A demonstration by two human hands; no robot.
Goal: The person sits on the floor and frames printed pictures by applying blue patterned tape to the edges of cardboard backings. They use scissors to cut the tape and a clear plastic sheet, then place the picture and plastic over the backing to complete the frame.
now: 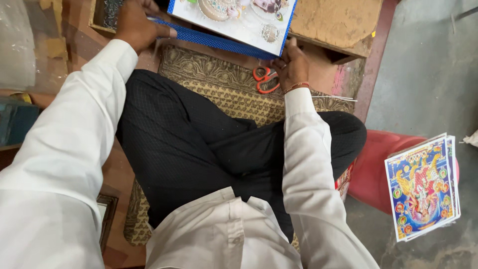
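Holding a blue-bordered printed picture point(234, 22) flat, long axis running left to right, above the patterned mat point(219, 89).
The left hand point(137, 25) gripped its left edge, thumb pressed along the border; the right hand point(293, 65) touched the lower right edge, finger state unclear. Orange-handled scissors point(265, 79) lay beside that hand.

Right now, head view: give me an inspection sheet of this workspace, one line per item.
Surface: patterned mat on the floor, person sits cross-legged on it; low wooden board ahead.
Job's things: printed picture with blue border, tilted over the board's edge.
Clutter: orange scissors on the mat; stack of colourful prints on a red stool.
Hands: left hand grips the picture's left edge; right hand at its lower right corner, beside the scissors.
Cables: nothing seen.
Surroundings: grey concrete floor to the right; a dark frame lower left.
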